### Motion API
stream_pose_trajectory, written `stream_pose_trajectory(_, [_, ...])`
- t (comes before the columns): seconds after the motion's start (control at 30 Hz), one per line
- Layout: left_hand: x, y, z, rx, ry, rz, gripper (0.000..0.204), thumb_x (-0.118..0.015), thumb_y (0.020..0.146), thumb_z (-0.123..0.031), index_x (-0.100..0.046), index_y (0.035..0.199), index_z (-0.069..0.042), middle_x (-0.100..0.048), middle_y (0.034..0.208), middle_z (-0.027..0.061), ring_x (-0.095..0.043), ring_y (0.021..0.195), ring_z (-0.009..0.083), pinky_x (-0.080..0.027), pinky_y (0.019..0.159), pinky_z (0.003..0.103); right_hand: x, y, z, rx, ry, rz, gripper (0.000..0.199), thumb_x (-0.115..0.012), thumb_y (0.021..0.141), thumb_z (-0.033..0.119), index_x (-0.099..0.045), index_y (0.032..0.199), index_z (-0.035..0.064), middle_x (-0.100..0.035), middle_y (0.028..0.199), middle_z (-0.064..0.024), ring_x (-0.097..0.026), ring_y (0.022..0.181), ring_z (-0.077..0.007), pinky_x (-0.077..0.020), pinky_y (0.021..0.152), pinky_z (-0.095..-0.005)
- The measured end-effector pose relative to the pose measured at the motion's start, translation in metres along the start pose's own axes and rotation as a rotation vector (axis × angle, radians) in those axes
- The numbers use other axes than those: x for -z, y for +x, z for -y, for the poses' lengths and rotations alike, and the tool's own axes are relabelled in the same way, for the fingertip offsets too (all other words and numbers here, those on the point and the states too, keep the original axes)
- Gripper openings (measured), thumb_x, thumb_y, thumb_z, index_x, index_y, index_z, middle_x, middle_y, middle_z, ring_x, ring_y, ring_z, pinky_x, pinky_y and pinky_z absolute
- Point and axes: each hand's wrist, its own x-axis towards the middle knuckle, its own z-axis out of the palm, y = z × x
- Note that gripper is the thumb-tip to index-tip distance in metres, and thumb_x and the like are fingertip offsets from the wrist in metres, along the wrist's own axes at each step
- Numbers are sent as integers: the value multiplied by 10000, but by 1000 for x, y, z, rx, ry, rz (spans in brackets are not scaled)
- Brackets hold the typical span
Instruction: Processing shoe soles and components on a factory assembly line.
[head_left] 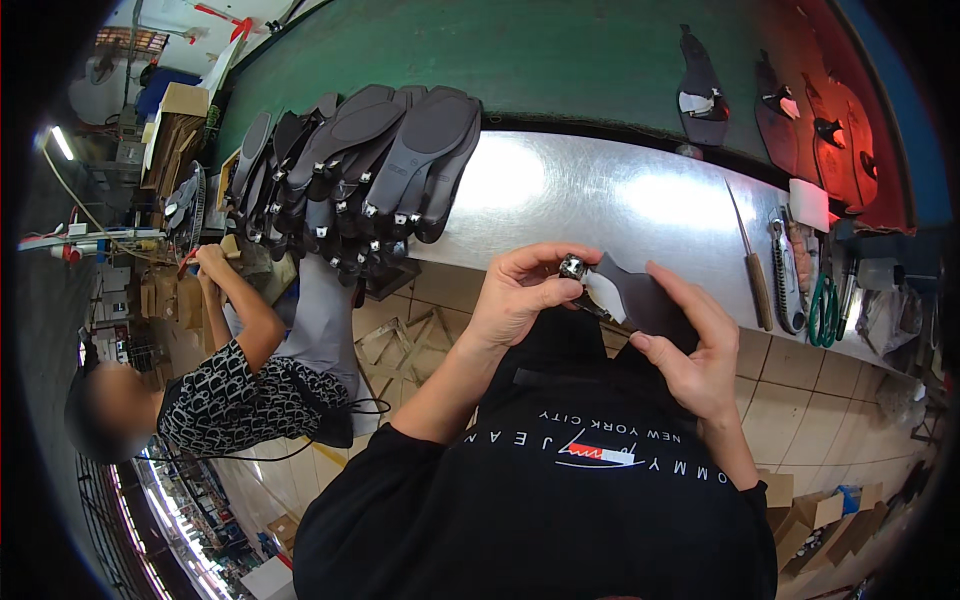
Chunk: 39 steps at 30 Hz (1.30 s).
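Observation:
In front of my chest, both hands hold a dark grey sandal sole (pixel 648 302) with a white patch and a shiny metallic ornament (pixel 573 267) at its left end. My left hand (pixel 518 298) pinches the ornament end between thumb and fingers. Around the wider dark part, my right hand (pixel 700 355) has its fingers on the far edge and its thumb on the near side. A large pile of similar dark soles (pixel 425 140) with shiny ornaments lies at the left of the metal table (pixel 560 185).
Beyond the table, a green conveyor belt (pixel 560 60) carries several sandal pieces (pixel 705 105) toward a red-lit opening. An awl (pixel 758 285), a metal-bodied tool (pixel 787 285) and green-handled scissors (pixel 824 310) lie at the right. A co-worker (pixel 245 375) stands left; cardboard boxes (pixel 815 520) sit lower right.

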Motion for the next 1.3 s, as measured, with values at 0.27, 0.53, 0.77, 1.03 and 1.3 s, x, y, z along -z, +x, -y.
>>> stream_pose_trajectory(0.27, [-4, 0, -1, -8, 46, 22, 323, -667, 776, 21, -643, 1098, 0, -632, 1146, 185, -644, 977, 190, -573, 723, 252, -3, -7, -1, 118, -59, 9, 422, -712, 712, -29, -642, 1128, -9, -668, 1005, -154, -656, 887, -243, -498, 802, -299])
stream_pose_trajectory(0.53, [-8, 0, 0, -15, 26, 29, 312, -670, 787, 25, -653, 1098, 6, -652, 1106, 140, -642, 926, 158, -562, 725, 242, -3, -9, -4, 106, -12, -4, 408, -714, 710, -26, -649, 1113, -3, -669, 993, -149, -659, 875, -236, -502, 787, -292])
stream_pose_trajectory(0.77, [-11, 0, -2, -11, 31, 49, 312, -687, 794, 14, -664, 1105, 6, -671, 1080, 94, -642, 899, 120, -551, 721, 220, -1, -9, -4, 98, -17, 12, 415, -718, 708, -18, -650, 1117, -1, -664, 970, -147, -655, 857, -232, -499, 776, -287])
stream_pose_trajectory(1.03, [-12, -1, -1, -66, 112, 61, 348, -696, 762, 70, -675, 1104, 10, -646, 1142, 140, -640, 948, 149, -550, 758, 230, 1, -8, 0, 105, -95, 39, 419, -715, 714, -2, -653, 1127, 23, -647, 922, -130, -654, 793, -228, -504, 703, -285])
stream_pose_trajectory(1.3, [-9, 2, -3, -200, 297, 177, 364, -697, 746, 96, -675, 1102, 22, -636, 1149, 178, -635, 1010, 212, -540, 812, 262, 2, -6, -1, 120, -112, 50, 432, -717, 702, 5, -652, 1128, 33, -633, 890, -124, -648, 751, -239, -510, 656, -303])
